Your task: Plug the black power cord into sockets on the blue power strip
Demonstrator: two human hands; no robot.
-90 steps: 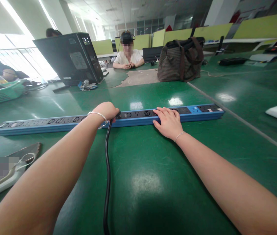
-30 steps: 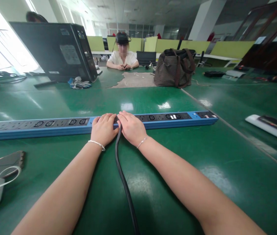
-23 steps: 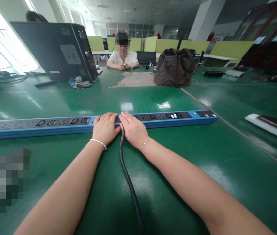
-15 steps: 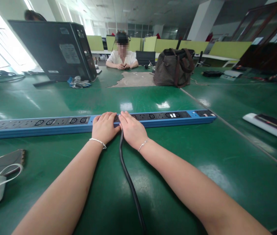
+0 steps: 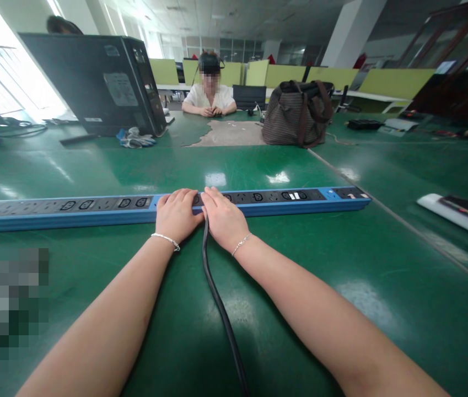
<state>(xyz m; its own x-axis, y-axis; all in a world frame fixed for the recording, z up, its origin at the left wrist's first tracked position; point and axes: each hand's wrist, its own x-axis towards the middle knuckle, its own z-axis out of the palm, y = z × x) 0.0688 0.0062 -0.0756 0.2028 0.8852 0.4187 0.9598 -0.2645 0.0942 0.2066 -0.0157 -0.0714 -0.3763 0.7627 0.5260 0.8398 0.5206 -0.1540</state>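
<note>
A long blue power strip [image 5: 300,208] with black sockets lies across the green table. My left hand [image 5: 177,214] rests over the strip's middle, its fingers together on the top face and the thumb along the near edge. Close beside it, my right hand [image 5: 224,216] also lies on the strip, fingers pressed together. A black cable [image 5: 220,303] runs from under my right hand towards me, between my forearms. The hands cover the part of the strip where the cable ends, so any plug there is hidden.
Behind the strip on the table [image 5: 155,171] stand a black computer case [image 5: 80,82], gloves [image 5: 135,138] and a brown bag [image 5: 289,113]. A person [image 5: 210,96] sits across. A white and black device [image 5: 461,214] lies right; something blurred sits lower left.
The view has shifted slightly, so the strip and background sit a little further right. Both hands keep the same pose on the strip.
</note>
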